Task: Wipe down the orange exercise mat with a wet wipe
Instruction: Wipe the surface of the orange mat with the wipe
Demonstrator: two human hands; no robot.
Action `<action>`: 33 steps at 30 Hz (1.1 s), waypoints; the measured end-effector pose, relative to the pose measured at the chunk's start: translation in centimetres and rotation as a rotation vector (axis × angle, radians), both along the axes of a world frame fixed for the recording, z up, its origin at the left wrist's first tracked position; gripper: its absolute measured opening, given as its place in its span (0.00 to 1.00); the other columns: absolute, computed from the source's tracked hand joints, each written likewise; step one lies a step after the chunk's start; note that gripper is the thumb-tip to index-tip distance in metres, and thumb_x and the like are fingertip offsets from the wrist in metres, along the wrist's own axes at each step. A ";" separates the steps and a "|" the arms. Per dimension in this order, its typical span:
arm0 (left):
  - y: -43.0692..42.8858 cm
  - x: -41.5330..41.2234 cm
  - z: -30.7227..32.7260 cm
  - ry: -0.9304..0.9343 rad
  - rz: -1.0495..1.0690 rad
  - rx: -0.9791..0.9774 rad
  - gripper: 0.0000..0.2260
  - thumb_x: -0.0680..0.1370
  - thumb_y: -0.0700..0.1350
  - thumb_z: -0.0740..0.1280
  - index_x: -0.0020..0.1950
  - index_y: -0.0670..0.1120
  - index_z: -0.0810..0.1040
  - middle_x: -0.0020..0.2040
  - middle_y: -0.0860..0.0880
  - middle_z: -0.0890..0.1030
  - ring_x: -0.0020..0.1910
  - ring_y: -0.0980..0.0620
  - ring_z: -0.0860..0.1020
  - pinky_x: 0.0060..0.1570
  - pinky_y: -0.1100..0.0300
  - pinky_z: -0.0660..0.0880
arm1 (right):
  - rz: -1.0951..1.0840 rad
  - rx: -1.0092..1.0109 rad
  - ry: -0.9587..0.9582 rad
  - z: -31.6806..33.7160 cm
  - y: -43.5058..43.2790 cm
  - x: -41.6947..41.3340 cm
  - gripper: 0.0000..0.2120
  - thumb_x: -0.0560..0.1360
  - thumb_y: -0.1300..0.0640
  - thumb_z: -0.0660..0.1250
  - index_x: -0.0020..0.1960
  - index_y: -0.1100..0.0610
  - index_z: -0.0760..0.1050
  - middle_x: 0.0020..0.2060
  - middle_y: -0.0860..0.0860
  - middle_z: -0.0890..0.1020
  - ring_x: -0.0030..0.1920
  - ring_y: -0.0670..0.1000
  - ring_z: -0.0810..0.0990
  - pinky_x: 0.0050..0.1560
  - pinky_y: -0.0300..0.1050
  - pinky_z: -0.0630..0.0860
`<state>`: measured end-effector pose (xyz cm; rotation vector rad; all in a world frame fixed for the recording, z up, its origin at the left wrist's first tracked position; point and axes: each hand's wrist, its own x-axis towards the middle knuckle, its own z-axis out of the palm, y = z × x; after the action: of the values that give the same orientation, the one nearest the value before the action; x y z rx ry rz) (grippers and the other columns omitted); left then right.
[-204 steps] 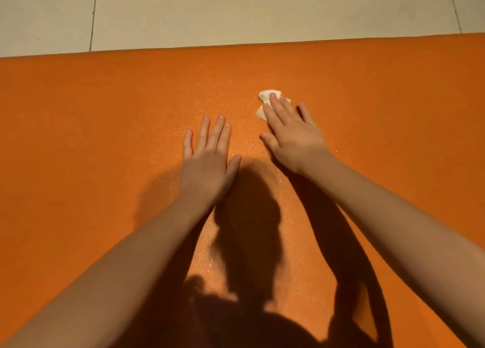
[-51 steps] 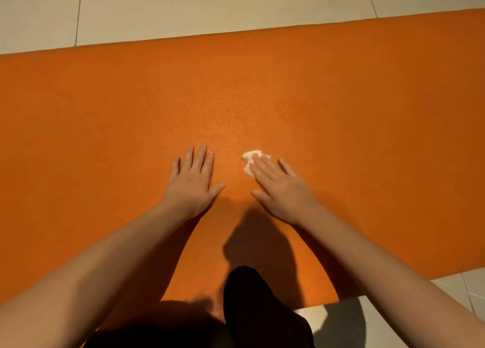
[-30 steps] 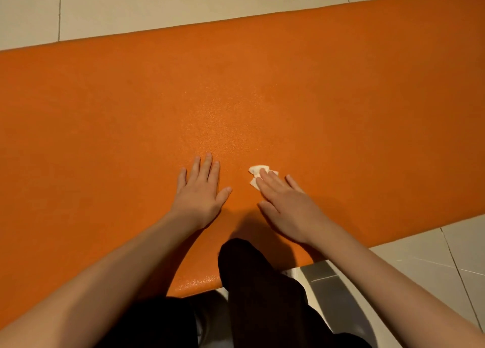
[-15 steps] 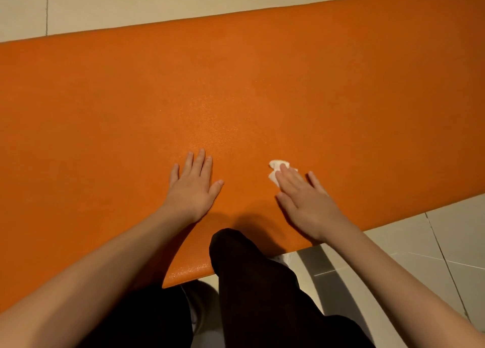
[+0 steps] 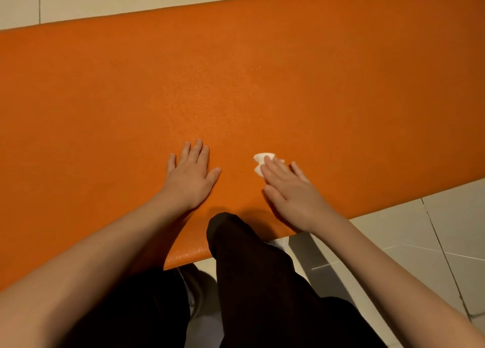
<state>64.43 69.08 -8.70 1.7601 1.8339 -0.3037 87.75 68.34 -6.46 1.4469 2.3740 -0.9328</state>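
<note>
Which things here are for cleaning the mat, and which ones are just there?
For the job:
- orange exercise mat
- wet wipe, pressed down under the straight fingers of the right hand
- left hand, resting flat on the mat

Just there:
- tiled floor
- dark trouser leg, at the mat's near edge

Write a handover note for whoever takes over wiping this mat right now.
Left hand: rests flat on the orange mat, fingers straight, holding nothing.
Right hand: straight fingers press the wet wipe onto the mat, to the right of the left hand and close to the mat's near edge.
Done: cannot tell which parts are wiped; no clear wet trail shows.
Left: probably sweep the wipe toward the far edge and along both ends, which run out of view.
</note>
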 end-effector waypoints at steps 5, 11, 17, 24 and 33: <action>-0.7 0.5 0.1 -0.032 -0.014 0.022 0.30 0.83 0.59 0.47 0.81 0.47 0.44 0.81 0.50 0.41 0.79 0.50 0.38 0.76 0.46 0.38 | 0.172 -0.032 0.188 1.1 -2.2 1.8 0.30 0.79 0.41 0.38 0.79 0.48 0.55 0.76 0.40 0.51 0.77 0.39 0.46 0.74 0.38 0.31; -0.9 0.5 0.1 -0.006 -0.026 0.031 0.29 0.83 0.59 0.46 0.81 0.47 0.44 0.81 0.50 0.41 0.79 0.50 0.39 0.76 0.46 0.38 | 0.098 -0.078 0.125 0.9 -1.6 0.3 0.25 0.84 0.46 0.43 0.79 0.48 0.47 0.77 0.41 0.44 0.76 0.38 0.38 0.76 0.42 0.34; -1.0 0.5 -0.1 0.004 -0.034 0.044 0.29 0.84 0.58 0.46 0.81 0.46 0.44 0.81 0.49 0.41 0.79 0.50 0.39 0.76 0.46 0.39 | 0.136 -0.039 0.106 0.9 -2.3 3.2 0.31 0.76 0.38 0.34 0.77 0.43 0.46 0.76 0.37 0.44 0.73 0.33 0.36 0.75 0.39 0.32; -0.9 0.6 0.1 0.027 -0.049 0.042 0.29 0.84 0.58 0.46 0.81 0.46 0.44 0.81 0.49 0.42 0.79 0.49 0.40 0.76 0.46 0.39 | 0.169 -0.103 0.204 1.8 -4.9 4.1 0.27 0.79 0.39 0.40 0.76 0.41 0.49 0.76 0.36 0.48 0.75 0.34 0.41 0.74 0.36 0.33; -0.1 0.6 1.1 0.054 -0.074 0.005 0.29 0.84 0.58 0.47 0.81 0.45 0.45 0.81 0.48 0.42 0.79 0.48 0.40 0.76 0.46 0.40 | 0.033 -0.067 0.164 1.6 -6.2 4.4 0.35 0.74 0.30 0.31 0.77 0.42 0.45 0.76 0.36 0.43 0.75 0.35 0.38 0.73 0.35 0.33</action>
<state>65.07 68.98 -7.58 1.8428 1.8106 -0.3799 92.15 62.14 -4.83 1.3511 2.4460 -1.1512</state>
